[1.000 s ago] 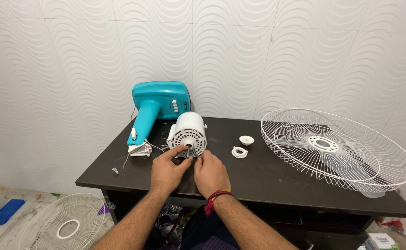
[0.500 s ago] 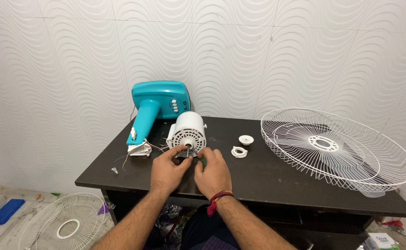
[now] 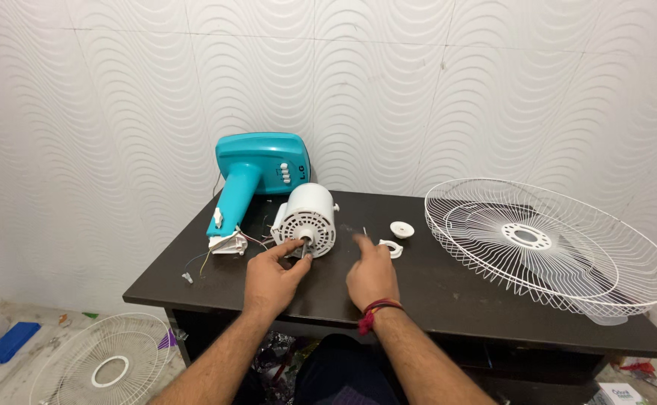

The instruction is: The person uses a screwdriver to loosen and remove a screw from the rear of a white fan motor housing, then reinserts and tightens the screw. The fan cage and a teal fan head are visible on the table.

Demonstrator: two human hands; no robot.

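Your left hand (image 3: pixel 270 279) has its grip pinched together on the short metal shaft (image 3: pixel 303 244) at the centre of the white cylindrical fan motor housing (image 3: pixel 309 218), thumb and forefinger closed on it. The motor lies on its side on the dark brown wooden tabletop (image 3: pixel 448 296), its vented face turned towards you. Your right hand (image 3: pixel 372 274), with a red thread band (image 3: pixel 375 310) at the wrist, rests on the tabletop just right of the motor; its grip is loose, fingers apart and holding nothing, the forefinger pointing towards a thin small pin (image 3: pixel 363 232) standing near it (too small to tell what it is).

Just beyond your right hand lies a white plastic ring (image 3: pixel 391 247), and a little further back a white round cap (image 3: pixel 402 229). To the left of the motor stands the teal plastic fan base with white push buttons (image 3: pixel 257 171), its neck sloping down to a white bracket (image 3: pixel 228 243) trailing loose coloured wires (image 3: pixel 202 262).

At the right end of the tabletop the large white wire fan guard (image 3: pixel 553 247) lies like a shallow bowl, open side up. A second white wire guard (image 3: pixel 100 364) lies on the floor at the left, with a blue flat object (image 3: pixel 10 341) beyond it.
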